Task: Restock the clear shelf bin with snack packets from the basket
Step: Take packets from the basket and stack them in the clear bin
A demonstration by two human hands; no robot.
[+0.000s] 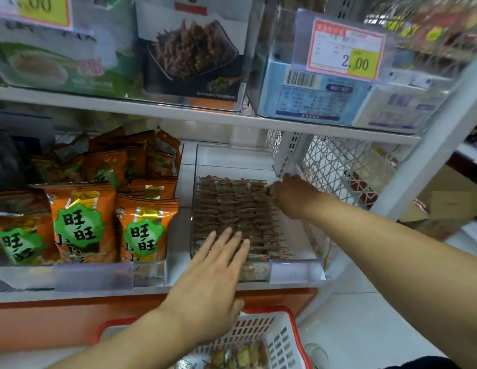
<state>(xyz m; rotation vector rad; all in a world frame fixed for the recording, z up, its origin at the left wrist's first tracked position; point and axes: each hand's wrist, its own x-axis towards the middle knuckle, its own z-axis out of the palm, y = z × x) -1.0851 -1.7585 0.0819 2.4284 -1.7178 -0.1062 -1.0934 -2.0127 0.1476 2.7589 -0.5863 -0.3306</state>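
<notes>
Big white shelf (205, 121) across the top, and under it the clear bin (296, 271), the thing to measure all places from. Inside the bin, rows of small brown snack packets (232, 206), packed close and lying flat, filling most of the floor. Just left of the bin, big orange snack bags (80, 222) standing up in a bin of their own. Below the bin, close to the body, the white basket (274, 339) with a red rim, and a few more small packets (240, 355) in its bottom.

Left hand (213, 272) at the bin's front edge: flat, fingers straight and spread, lying on the front packets, holding nothing. Right hand (293, 198) at the bin's far right side, fingers bent down onto the back rows; holding a packet or only pushing, cannot tell.

Packets probably very light, thin, bendy and a bit slippery. Best picked up by the edges, several at once, then pressed flat.
</notes>
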